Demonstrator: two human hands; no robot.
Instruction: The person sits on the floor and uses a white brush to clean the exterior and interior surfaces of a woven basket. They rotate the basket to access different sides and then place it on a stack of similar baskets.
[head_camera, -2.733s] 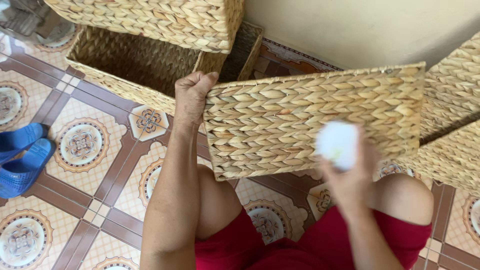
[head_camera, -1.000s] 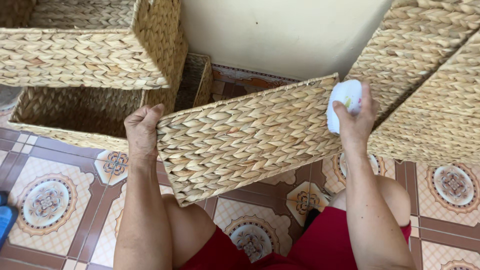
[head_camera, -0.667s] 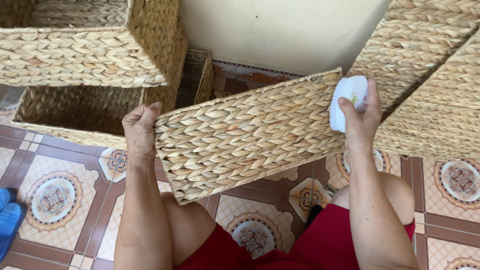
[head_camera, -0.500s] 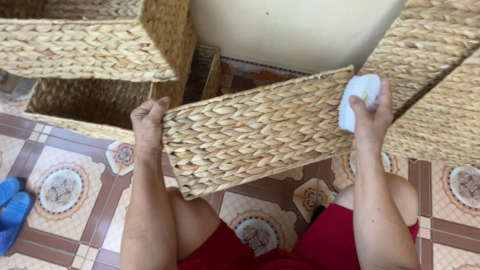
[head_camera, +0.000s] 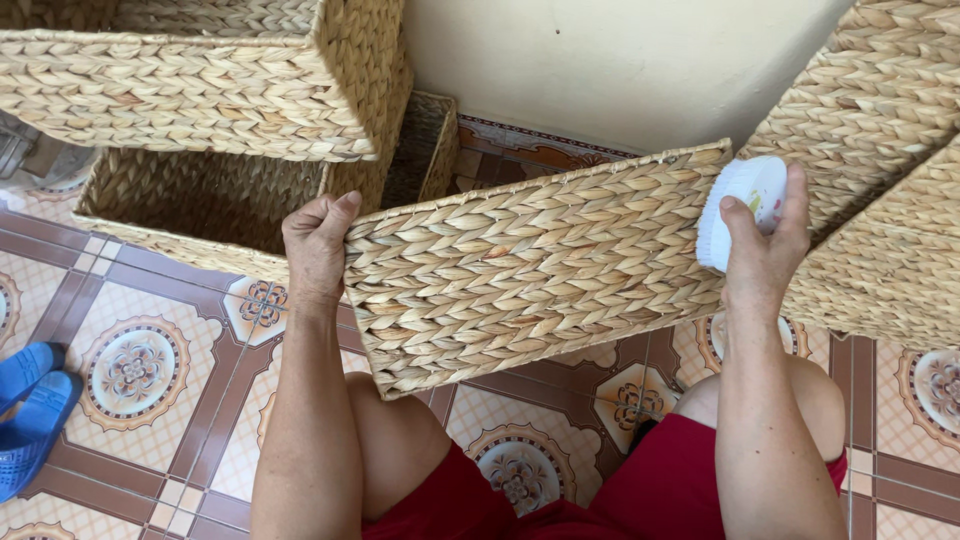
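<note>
The left hand grips the left edge of one woven seagrass basket above the knees; the right hand clasps one white brush at its right end. Two more baskets stand left, two blue sandals beyond.

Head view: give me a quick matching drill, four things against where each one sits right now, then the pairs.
Things:
1 woven basket
2 white brush
3 blue sandals
4 stacked baskets

Places:
A on the tiled floor, far left
B in the right hand, at the held basket's right end
C upper left, against the wall
D held over the knees, left hand gripping its left edge

Pairs: 1-D, 2-B, 3-A, 4-C
</note>
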